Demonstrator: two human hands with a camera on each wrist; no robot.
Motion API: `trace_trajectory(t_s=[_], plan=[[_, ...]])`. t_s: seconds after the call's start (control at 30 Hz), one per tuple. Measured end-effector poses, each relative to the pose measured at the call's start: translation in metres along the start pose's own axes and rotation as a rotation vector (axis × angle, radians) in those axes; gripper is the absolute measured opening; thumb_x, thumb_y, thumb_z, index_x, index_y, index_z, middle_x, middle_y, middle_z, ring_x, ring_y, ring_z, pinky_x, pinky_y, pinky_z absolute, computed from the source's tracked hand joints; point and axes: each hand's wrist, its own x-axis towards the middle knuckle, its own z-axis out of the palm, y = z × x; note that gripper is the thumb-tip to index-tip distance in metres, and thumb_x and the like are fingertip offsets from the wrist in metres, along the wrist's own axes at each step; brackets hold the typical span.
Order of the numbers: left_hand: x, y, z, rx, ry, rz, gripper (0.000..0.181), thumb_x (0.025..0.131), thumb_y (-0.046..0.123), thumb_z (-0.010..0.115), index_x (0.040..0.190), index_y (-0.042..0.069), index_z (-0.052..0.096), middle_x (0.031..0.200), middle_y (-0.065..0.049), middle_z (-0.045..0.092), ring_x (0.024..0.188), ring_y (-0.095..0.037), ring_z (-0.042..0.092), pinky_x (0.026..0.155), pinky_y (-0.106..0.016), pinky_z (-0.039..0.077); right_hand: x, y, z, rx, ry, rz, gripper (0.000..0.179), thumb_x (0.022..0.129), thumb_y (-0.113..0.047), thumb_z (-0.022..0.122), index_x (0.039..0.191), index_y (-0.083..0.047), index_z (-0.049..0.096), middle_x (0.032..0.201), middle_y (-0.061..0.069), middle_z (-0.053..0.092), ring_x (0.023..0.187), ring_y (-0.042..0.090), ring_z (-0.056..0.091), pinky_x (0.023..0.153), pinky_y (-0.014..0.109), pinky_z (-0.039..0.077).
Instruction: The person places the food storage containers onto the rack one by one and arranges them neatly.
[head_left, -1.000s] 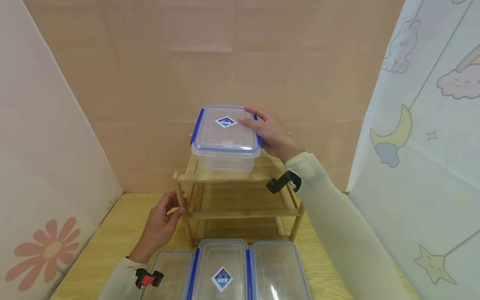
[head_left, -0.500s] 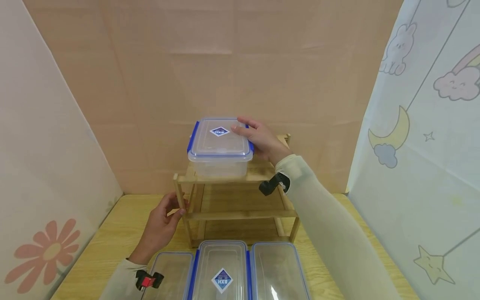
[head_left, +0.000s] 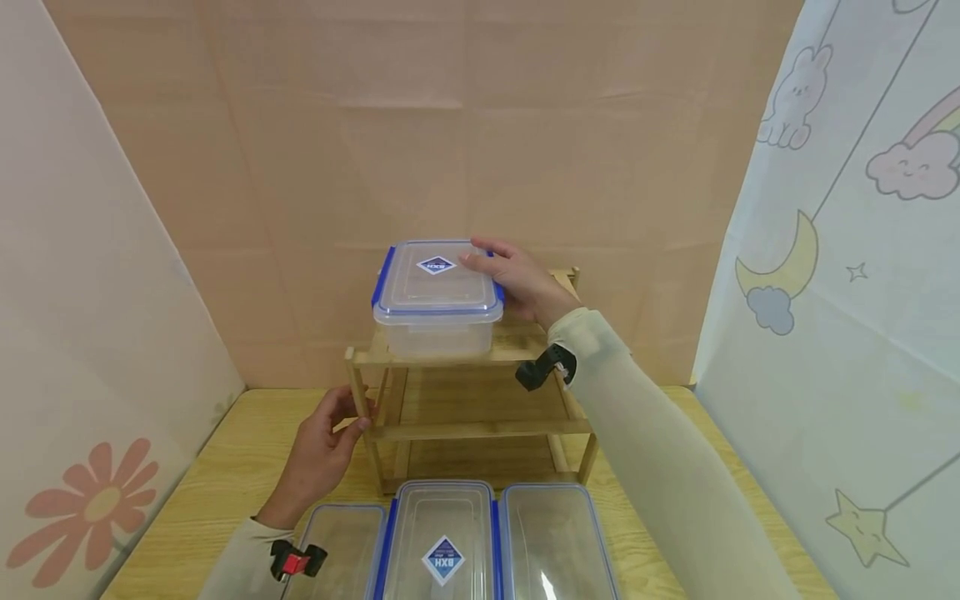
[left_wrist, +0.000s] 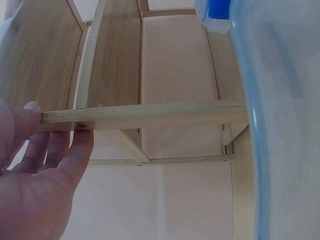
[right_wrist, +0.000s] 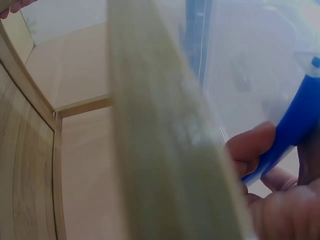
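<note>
A clear food storage container (head_left: 420,287) with a blue-edged lid and blue side clips sits at the left of the top shelf of a wooden rack (head_left: 480,429). My right hand (head_left: 528,283) grips its right side, thumb over the lid. In the right wrist view, fingers (right_wrist: 255,140) curl around the blue clip (right_wrist: 295,120), and a blurred wooden bar (right_wrist: 165,130) crosses in front. My left hand (head_left: 311,458) holds the rack's front left post (head_left: 357,387). The left wrist view shows the thumb on one side of that post (left_wrist: 165,115) and fingers behind it.
Three more lidded containers lie in a row before the rack: a left one (head_left: 348,542), a middle one (head_left: 450,517) with a label, and a right one (head_left: 555,533). Beneath is a wooden table (head_left: 217,467). A brown backdrop (head_left: 300,167) and printed side panels surround it.
My right hand has brought the container down and slightly left and nearer onto the top shelf, mostly in the first half second. The left hand stays on the post.
</note>
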Motion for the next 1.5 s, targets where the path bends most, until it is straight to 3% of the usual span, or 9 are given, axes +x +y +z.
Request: trace_trajectory(t_s=[0.33, 0.57, 0.87, 1.17, 1.5], plan=[[0.002, -0.002, -0.001, -0.009, 0.003, 0.006, 0.043, 0.097, 0.000, 0.059, 0.136, 0.015, 0.049, 0.115, -0.013, 0.065, 0.108, -0.031, 0.065, 0.084, -0.021, 0.056, -0.010, -0.006, -0.009, -0.141, -0.010, -0.047, 0.067, 0.095, -0.040, 0.066, 0.153, -0.028, 0.036, 0.138, 0.007, 0.056, 0.109, 0.028, 0.066, 0.088, 0.042, 0.058], [0.003, -0.003, -0.001, -0.004, -0.005, 0.012, 0.042, 0.097, -0.001, 0.059, 0.136, 0.011, 0.049, 0.115, -0.013, 0.065, 0.106, -0.031, 0.066, 0.084, -0.020, 0.056, -0.025, -0.011, -0.016, -0.147, -0.004, -0.086, 0.061, 0.096, -0.037, 0.065, 0.151, -0.031, 0.038, 0.127, 0.010, 0.063, 0.107, 0.031, 0.066, 0.095, 0.044, 0.055], [0.003, -0.001, -0.001, 0.022, -0.001, 0.021, 0.043, 0.097, 0.000, 0.059, 0.135, 0.015, 0.050, 0.115, -0.012, 0.066, 0.106, -0.029, 0.067, 0.083, -0.023, 0.057, -0.055, -0.017, -0.023, -0.144, 0.019, -0.144, 0.054, 0.095, -0.032, 0.067, 0.145, -0.033, 0.046, 0.127, 0.008, 0.060, 0.096, 0.027, 0.058, 0.082, 0.034, 0.056], [0.000, 0.000, -0.002, -0.010, -0.007, 0.008, 0.040, 0.098, 0.001, 0.058, 0.134, 0.013, 0.050, 0.116, -0.015, 0.065, 0.107, -0.032, 0.066, 0.080, -0.029, 0.060, -0.083, -0.015, -0.025, -0.156, 0.001, -0.206, 0.053, 0.095, -0.036, 0.067, 0.144, -0.032, 0.046, 0.135, 0.009, 0.058, 0.101, 0.030, 0.058, 0.087, 0.037, 0.054], [-0.001, 0.002, -0.002, 0.000, -0.010, 0.006, 0.042, 0.098, 0.001, 0.058, 0.137, 0.016, 0.048, 0.117, -0.012, 0.065, 0.109, -0.029, 0.066, 0.082, -0.029, 0.059, -0.108, -0.006, -0.029, -0.152, 0.010, -0.246, 0.051, 0.096, -0.032, 0.066, 0.143, -0.026, 0.047, 0.121, 0.012, 0.057, 0.107, 0.035, 0.054, 0.084, 0.036, 0.055]])
